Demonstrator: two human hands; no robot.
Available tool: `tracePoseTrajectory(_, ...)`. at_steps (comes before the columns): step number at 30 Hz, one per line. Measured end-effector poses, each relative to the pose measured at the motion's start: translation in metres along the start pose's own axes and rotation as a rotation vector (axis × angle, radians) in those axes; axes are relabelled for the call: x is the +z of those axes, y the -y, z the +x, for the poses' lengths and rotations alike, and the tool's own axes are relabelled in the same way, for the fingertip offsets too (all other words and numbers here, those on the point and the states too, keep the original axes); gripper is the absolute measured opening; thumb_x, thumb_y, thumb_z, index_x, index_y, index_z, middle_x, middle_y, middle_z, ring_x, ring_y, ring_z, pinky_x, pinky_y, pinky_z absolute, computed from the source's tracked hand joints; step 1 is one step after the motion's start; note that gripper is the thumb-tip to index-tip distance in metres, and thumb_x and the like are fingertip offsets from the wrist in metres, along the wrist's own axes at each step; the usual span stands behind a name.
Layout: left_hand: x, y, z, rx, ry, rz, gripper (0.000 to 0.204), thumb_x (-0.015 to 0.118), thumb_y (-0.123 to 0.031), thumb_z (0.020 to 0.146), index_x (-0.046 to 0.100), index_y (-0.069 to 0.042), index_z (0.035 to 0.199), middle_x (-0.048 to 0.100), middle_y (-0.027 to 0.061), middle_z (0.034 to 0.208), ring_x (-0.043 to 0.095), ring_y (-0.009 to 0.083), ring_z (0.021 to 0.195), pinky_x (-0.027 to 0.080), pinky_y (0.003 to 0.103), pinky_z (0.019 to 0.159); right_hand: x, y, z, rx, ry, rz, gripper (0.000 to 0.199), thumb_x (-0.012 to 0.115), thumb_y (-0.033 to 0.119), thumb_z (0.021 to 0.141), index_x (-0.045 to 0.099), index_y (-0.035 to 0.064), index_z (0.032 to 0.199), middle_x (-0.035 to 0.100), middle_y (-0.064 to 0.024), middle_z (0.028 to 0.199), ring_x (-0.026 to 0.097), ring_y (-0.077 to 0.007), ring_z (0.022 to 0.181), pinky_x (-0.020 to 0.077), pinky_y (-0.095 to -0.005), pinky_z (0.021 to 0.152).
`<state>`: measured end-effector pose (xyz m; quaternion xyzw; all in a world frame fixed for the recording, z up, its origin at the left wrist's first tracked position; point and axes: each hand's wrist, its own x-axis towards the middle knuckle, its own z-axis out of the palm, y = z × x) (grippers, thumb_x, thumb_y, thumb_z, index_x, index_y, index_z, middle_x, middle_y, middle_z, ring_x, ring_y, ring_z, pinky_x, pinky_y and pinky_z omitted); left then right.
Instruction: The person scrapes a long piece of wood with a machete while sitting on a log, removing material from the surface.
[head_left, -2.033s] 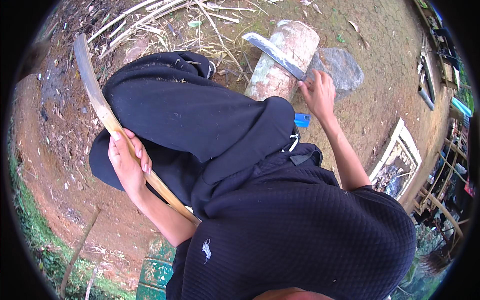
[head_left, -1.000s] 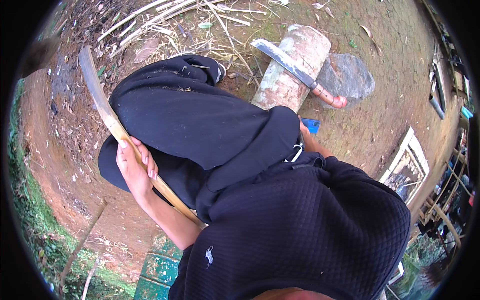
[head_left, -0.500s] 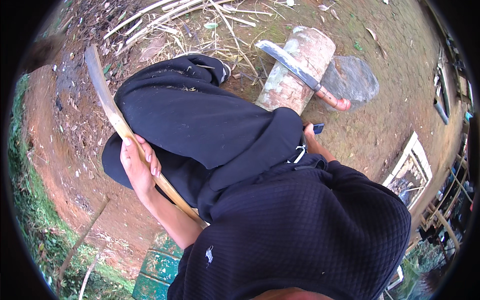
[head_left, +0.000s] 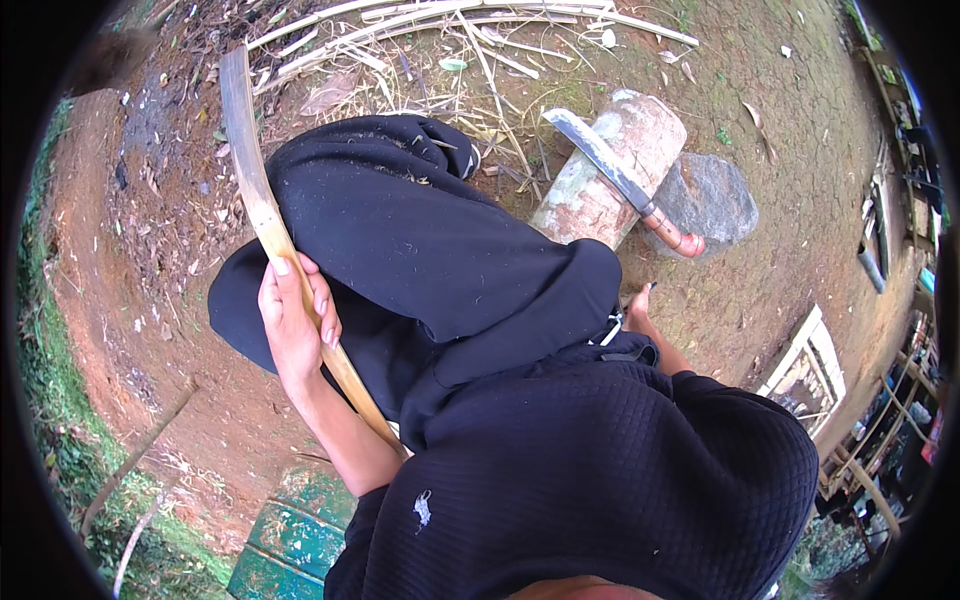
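Observation:
My left hand (head_left: 295, 318) is closed around a long, curved bamboo strip (head_left: 265, 215), brown-grey at its far end and yellowish nearer me. The strip stands beside my bent leg, and its near end passes under my forearm. By my right hip, my right hand (head_left: 637, 312) is partly hidden behind my knee and clothes. Only a small dark edge (head_left: 652, 286) of a phone-like object shows at its fingertips. Ahead to the right, a machete (head_left: 607, 168) with a reddish-brown handle lies across a short log (head_left: 640, 140), touched by neither hand.
A grey stone (head_left: 712, 200) sits beside the log. Several pale split strips (head_left: 400, 30) and shavings lie on the soil beyond my legs. A green, paint-worn panel (head_left: 290, 545) is at lower left. A pale wooden frame (head_left: 805, 365) lies to the right.
The view has shifted a little. The bamboo strip has tilted more upright in my left hand. The dark object at my right hand has turned or moved mostly out of sight.

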<state>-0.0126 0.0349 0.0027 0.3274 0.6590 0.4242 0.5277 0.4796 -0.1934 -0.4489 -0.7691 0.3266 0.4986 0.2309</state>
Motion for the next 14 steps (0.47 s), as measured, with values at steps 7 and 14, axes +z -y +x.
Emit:
tracePoseTrajectory(7, -0.002, 0.003, -0.006, 0.005, -0.023, -0.024, 0.038, 0.037, -0.039, 0.111, 0.050, -0.005, 0.100, 0.043, 0.0001, 0.060, 0.036, 0.0056, 0.037, 0.031, 0.021, 0.033, -0.034, 0.015, -0.081, -0.859, -0.172, -0.997, 0.094, 0.042, 0.078, 0.091, 0.039, 0.0000, 0.144, 0.055, -0.0269, 0.113, 0.060, -0.0439, 0.105, 0.0499, -0.0583, 0.088)
tracePoseTrajectory(14, -0.003, 0.004, 0.000, -0.001, 0.022, -0.031, 0.039, 0.037, -0.040, 0.111, 0.049, -0.005, 0.099, 0.043, -0.0005, 0.059, 0.035, 0.0053, 0.037, 0.031, 0.021, 0.033, 0.020, 0.014, -0.072, -1.309, -0.194, -1.499, 0.085, 0.072, 0.048, 0.086, 0.034, -0.0001, 0.145, 0.049, -0.0225, 0.126, 0.054, -0.0406, 0.119, 0.0479, -0.0580, 0.098)
